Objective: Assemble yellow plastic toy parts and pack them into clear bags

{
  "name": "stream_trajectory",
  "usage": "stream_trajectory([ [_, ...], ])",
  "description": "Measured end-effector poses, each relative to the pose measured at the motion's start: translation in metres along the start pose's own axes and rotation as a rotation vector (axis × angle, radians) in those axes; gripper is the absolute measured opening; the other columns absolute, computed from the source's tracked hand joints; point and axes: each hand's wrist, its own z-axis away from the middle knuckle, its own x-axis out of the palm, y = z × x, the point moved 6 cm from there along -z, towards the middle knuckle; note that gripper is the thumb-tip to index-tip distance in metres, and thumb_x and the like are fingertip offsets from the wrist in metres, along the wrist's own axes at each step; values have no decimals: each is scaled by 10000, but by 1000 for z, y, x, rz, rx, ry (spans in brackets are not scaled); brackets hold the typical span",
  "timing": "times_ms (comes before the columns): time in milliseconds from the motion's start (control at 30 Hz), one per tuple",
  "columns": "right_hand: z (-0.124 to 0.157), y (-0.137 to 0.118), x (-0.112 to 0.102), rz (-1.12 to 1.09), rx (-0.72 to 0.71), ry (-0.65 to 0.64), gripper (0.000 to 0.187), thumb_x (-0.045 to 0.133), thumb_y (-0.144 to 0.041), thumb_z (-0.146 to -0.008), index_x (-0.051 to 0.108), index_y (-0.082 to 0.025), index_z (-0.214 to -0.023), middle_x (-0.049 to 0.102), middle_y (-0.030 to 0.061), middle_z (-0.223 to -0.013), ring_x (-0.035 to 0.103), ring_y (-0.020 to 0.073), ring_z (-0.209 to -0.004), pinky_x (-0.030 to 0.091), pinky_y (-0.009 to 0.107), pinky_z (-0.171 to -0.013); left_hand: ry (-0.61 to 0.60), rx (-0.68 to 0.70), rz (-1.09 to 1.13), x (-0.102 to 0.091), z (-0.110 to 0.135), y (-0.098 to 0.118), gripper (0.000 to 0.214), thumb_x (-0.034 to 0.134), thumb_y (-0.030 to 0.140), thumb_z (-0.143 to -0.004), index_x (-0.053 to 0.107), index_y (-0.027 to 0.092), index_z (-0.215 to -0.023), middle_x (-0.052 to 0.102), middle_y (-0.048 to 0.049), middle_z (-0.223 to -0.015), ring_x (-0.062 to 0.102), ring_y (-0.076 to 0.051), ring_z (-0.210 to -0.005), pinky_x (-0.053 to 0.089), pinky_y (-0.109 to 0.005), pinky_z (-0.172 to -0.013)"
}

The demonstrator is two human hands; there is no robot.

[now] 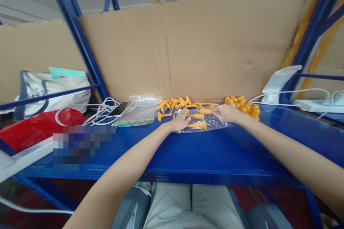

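A clear plastic bag (215, 122) lies on the blue shelf top with several orange plastic pieces (198, 125) in or under it; I cannot tell which. My left hand (180, 120) rests on the bag's left part, fingers stretched out over the film. At the bag's right end, my right hand (228, 112) has its fingers closed on the film, though the fingertips are partly hidden. Behind the bag is a heap of orange T-shaped pieces (174, 103). Just right of my right hand stands a cluster of chunky orange parts (243, 106), partly covered by that hand.
A stack of clear bags (138, 112) and a phone (118, 109) lie left of the orange pieces. White cables (103, 112), a red plastic bag (40, 125) and a canvas tote (59, 89) are farther left. Cardboard (209, 46) walls the back; a power strip (317, 105) sits right.
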Motion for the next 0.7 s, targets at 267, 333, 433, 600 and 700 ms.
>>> stream_trajectory([
  [267,-5,4,20,-261,-287,108,316,520,-93,-678,750,-184,-875,748,84,-995,687,265,-943,522,329,-819,-4,-14,-2,0,1,0,706,99,521,-935,41,149,-1532,-50,-83,-1605,-66,-246,-1479,32,-549,-1170],
  [333,-3,3,20,-292,-294,128,297,518,-103,-697,750,-181,-864,745,89,-1010,686,267,-953,526,345,-834,-7,-8,-3,0,2,1,700,105,520,-936,42,158,-1533,-46,-79,-1606,-59,-247,-1480,29,-549,-1170],
  [433,1,1,16,-373,-314,191,290,515,-118,-728,752,-182,-882,732,96,-1063,669,270,-1018,516,364,-884,-8,28,-6,0,2,2,696,105,536,-936,47,186,-1534,-23,-73,-1610,-51,-244,-1481,46,-531,-1176],
  [600,3,-3,21,-527,-384,130,297,530,-188,-779,754,-208,-972,732,63,-1080,671,243,-1016,513,369,-913,-24,53,-18,0,3,4,697,102,546,-935,70,193,-1534,4,-68,-1614,-55,-235,-1482,39,-517,-1181],
  [700,2,-6,27,-543,-428,108,324,504,-200,-805,749,-218,-1016,730,58,-1088,668,237,-1023,509,377,-926,-33,56,-21,0,4,6,704,101,544,-935,70,179,-1536,-28,-69,-1610,-60,-232,-1481,29,-513,-1180],
])
